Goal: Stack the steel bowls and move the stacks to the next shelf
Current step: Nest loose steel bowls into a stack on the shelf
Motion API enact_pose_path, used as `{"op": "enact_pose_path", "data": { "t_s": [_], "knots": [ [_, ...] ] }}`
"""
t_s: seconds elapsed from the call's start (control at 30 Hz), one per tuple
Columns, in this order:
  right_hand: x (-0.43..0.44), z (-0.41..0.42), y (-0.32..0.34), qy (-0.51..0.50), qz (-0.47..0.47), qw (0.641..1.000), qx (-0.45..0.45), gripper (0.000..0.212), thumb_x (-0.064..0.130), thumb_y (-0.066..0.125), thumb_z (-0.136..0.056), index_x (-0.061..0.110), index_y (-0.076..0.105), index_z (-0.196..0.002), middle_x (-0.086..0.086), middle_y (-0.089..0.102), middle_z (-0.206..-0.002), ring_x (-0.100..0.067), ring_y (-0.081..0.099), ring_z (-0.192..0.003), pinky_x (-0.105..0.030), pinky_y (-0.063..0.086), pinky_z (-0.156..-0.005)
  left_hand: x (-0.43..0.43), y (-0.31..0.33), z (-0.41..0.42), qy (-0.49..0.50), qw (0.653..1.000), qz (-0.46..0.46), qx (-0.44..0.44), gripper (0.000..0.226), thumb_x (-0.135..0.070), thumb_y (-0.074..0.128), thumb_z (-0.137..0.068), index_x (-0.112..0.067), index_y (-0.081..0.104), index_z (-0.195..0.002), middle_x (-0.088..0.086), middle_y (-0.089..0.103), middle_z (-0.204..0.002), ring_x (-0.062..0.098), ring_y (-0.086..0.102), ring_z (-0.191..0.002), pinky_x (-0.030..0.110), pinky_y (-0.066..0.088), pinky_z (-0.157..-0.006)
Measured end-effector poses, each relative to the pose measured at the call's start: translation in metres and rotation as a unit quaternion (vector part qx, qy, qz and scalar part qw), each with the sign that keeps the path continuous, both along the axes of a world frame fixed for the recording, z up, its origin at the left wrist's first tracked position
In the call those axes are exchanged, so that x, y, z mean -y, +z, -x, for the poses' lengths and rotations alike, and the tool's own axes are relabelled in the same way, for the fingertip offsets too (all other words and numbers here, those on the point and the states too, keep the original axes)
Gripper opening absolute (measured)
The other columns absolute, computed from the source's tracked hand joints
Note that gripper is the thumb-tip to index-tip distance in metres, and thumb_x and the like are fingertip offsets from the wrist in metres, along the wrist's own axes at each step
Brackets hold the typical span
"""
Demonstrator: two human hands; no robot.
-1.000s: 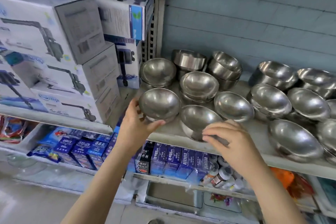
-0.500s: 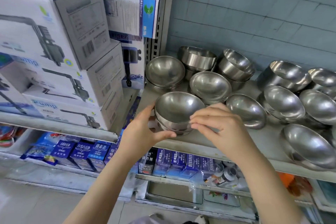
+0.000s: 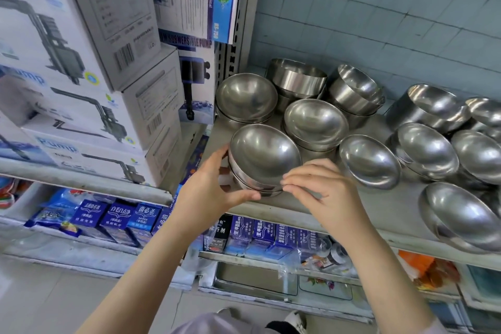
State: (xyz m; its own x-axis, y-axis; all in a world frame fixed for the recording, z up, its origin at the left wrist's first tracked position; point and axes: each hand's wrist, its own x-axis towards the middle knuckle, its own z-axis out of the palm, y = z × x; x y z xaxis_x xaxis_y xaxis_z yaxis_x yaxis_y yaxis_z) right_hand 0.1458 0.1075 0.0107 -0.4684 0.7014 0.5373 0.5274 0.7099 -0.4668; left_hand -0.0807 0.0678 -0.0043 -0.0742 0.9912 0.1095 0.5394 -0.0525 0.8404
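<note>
While left hand grips bowl stack, right hand pinches it.

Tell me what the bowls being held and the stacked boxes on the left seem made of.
The bowls look like polished steel: mirror-like glare and reflections. The boxes are probably printed cardboard, matte white: folded edges, barcodes.

~11 bowl stacks + 5 pump boxes

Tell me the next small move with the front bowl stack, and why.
Probably let the right hand go and reach for the single bowl just to its right: the left hand grips the front stack, and that bowl looks the nearest unstacked one.
</note>
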Motion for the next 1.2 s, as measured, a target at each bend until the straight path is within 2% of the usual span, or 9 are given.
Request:
{"op": "enact_pose_path", "data": {
  "t_s": [0.17, 0.33, 0.43, 0.57, 0.73, 0.9, 1.0, 1.13, 1.2],
  "knots": [
    [-0.001, -0.003, -0.002, 0.008, 0.012, 1.000, 0.009, 0.014, 0.023, 0.073, -0.087, 0.015, 0.080, -0.095, 0.008, 0.075, -0.098, -0.016, 0.062, -0.098, -0.024, 0.049, -0.090, 0.001, 0.001, -0.002, 0.007, 1.000, 0.001, -0.001, 0.106, -0.064, 0.073, -0.050, -0.030, 0.034, -0.143, -0.022, 0.050, -0.122, -0.037, 0.039, -0.090, -0.009, 0.032, -0.068],
    [-0.005, -0.005, 0.000, 0.004, -0.004, 1.000, 0.017, 0.018, 0.016, 0.074, -0.085, 0.015, 0.079, -0.101, 0.007, 0.075, -0.104, -0.016, 0.062, -0.103, -0.025, 0.048, -0.095, 0.002, 0.003, -0.004, 0.017, 1.000, 0.006, -0.007, 0.107, -0.069, 0.069, -0.049, -0.033, 0.032, -0.143, -0.025, 0.049, -0.123, -0.037, 0.039, -0.088, -0.004, 0.033, -0.064],
    [-0.004, -0.007, 0.006, 0.010, 0.007, 1.000, 0.014, 0.031, 0.028, 0.075, -0.084, 0.016, 0.076, -0.112, 0.008, 0.072, -0.113, -0.015, 0.060, -0.110, -0.024, 0.045, -0.101, 0.003, 0.004, -0.005, 0.019, 1.000, 0.009, -0.008, 0.107, -0.067, 0.071, -0.050, -0.035, 0.030, -0.143, -0.027, 0.048, -0.125, -0.037, 0.039, -0.087, -0.002, 0.032, -0.064],
    [-0.021, -0.020, 0.027, -0.069, -0.071, 0.995, 0.015, 0.039, 0.037, 0.068, -0.084, 0.014, 0.074, -0.115, 0.006, 0.067, -0.121, -0.018, 0.056, -0.112, -0.022, 0.037, -0.106, 0.003, 0.005, -0.007, 0.021, 1.000, 0.013, -0.012, 0.108, -0.066, 0.071, -0.051, -0.037, 0.026, -0.145, -0.032, 0.042, -0.122, -0.040, 0.035, -0.086, -0.002, 0.030, -0.064],
    [-0.051, -0.034, 0.034, -0.142, -0.032, 0.988, 0.056, 0.034, 0.034, 0.075, -0.083, 0.014, 0.076, -0.110, 0.005, 0.072, -0.110, -0.019, 0.059, -0.105, -0.008, 0.034, -0.095, 0.002, 0.006, -0.008, 0.025, 0.999, 0.018, -0.019, 0.106, -0.064, 0.072, -0.051, -0.036, 0.027, -0.144, -0.032, 0.042, -0.118, -0.041, 0.034, -0.088, -0.006, 0.033, -0.062],
    [-0.061, -0.033, 0.023, -0.142, 0.000, 0.987, 0.073, 0.016, 0.015, 0.083, -0.076, 0.015, 0.079, -0.091, 0.001, 0.074, -0.082, -0.024, 0.061, -0.085, -0.021, 0.038, -0.077, 0.001, 0.006, -0.007, 0.026, 0.999, 0.022, -0.012, 0.107, -0.065, 0.072, -0.050, -0.037, 0.028, -0.143, -0.029, 0.046, -0.117, -0.039, 0.037, -0.088, -0.007, 0.033, -0.063],
    [-0.063, -0.032, 0.020, -0.143, -0.004, 0.987, 0.075, 0.016, 0.008, 0.084, -0.073, 0.013, 0.078, -0.087, 0.000, 0.073, -0.078, -0.020, 0.056, -0.081, -0.021, 0.038, -0.074, 0.001, 0.006, -0.006, 0.029, 0.999, 0.024, -0.014, 0.106, -0.067, 0.071, -0.050, -0.039, 0.027, -0.142, -0.029, 0.048, -0.120, -0.030, 0.043, -0.089, 0.000, 0.032, -0.066],
    [-0.060, -0.030, 0.027, -0.156, -0.005, 0.987, 0.041, 0.010, 0.006, 0.080, -0.077, 0.013, 0.076, -0.083, 0.003, 0.069, -0.076, -0.021, 0.058, -0.081, -0.034, 0.050, -0.077, 0.000, 0.005, -0.006, 0.029, 0.999, 0.025, -0.017, 0.107, -0.068, 0.070, -0.049, -0.038, 0.027, -0.143, -0.029, 0.047, -0.118, -0.015, 0.046, -0.094, 0.001, 0.030, -0.068],
    [-0.055, -0.030, 0.034, -0.158, -0.016, 0.987, 0.013, 0.009, 0.007, 0.079, -0.079, 0.014, 0.077, -0.084, 0.009, 0.065, -0.077, -0.013, 0.054, -0.079, -0.020, 0.046, -0.080, 0.000, 0.005, -0.007, 0.029, 0.999, 0.023, -0.021, 0.108, -0.067, 0.070, -0.048, -0.038, 0.027, -0.143, -0.029, 0.048, -0.119, -0.021, 0.047, -0.091, 0.000, 0.033, -0.064]
  ]
}}
